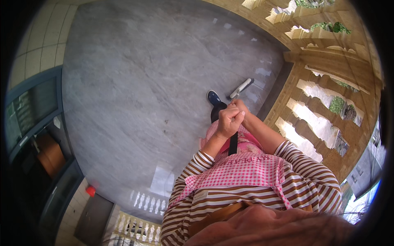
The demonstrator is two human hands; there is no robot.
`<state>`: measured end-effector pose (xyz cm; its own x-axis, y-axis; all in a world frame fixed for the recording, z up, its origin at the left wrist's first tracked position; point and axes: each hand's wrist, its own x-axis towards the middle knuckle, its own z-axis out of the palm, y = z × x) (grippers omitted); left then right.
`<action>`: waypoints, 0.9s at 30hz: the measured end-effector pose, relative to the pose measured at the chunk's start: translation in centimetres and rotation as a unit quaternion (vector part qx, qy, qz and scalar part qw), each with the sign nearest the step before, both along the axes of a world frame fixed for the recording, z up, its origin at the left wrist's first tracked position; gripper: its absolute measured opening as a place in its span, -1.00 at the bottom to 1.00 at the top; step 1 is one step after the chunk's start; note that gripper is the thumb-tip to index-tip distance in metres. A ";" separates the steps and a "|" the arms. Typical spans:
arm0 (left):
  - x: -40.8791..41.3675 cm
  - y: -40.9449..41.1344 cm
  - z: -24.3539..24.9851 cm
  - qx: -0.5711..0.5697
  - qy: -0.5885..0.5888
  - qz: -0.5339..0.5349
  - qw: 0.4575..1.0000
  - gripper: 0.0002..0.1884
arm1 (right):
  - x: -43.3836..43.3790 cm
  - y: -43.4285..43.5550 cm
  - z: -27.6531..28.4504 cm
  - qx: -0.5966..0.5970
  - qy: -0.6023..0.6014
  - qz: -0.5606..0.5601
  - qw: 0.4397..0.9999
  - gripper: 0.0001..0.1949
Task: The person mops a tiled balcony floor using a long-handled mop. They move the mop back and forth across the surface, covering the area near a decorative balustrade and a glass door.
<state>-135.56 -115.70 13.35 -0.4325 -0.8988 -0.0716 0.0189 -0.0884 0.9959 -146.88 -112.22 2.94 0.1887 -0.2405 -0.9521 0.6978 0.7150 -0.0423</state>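
Both my hands are closed around the pole of a broom in front of my waist. My left hand [227, 121] is the nearer one, with its thumb over the grip. Just beyond it, partly hidden by it, my right hand [241, 107] grips too. A black handle end [233, 144] shows between my forearms, over my pink apron [237, 172]. Past my hands, the white broom head [241, 88] with dark bristles rests on the grey floor [138, 92]. Most of the pole is hidden by my hands. One dark blue shoe [213, 97] shows left of the broom head.
A stone balustrade [295, 89] with a dark base strip [274, 92] runs along the right and far side. On the left are a blue-framed sliding door [60, 92] and a tiled wall [50, 30]. A red object [90, 191] lies by the lower left wall.
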 end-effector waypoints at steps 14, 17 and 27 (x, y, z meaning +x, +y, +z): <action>1.1 -3.9 7.1 -0.290 -0.110 0.058 0.949 -0.76 | 4.7 -13.7 7.4 -0.195 -0.063 0.112 0.972 -0.86; -1.0 -2.9 8.7 -0.274 -0.071 0.035 0.958 -0.76 | 1.0 -12.2 8.0 -0.207 -0.069 0.124 0.968 -0.80; -1.7 -1.2 9.1 -0.136 -0.235 0.158 0.949 -0.87 | -17.6 -6.0 6.3 -0.061 -0.062 0.155 0.984 -0.79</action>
<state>-137.26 -116.87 22.41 -0.1155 -0.9913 0.0629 -0.4498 0.1087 0.8865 -164.45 -118.21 9.23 0.3839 -0.2638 -0.8849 0.4521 0.8893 -0.0689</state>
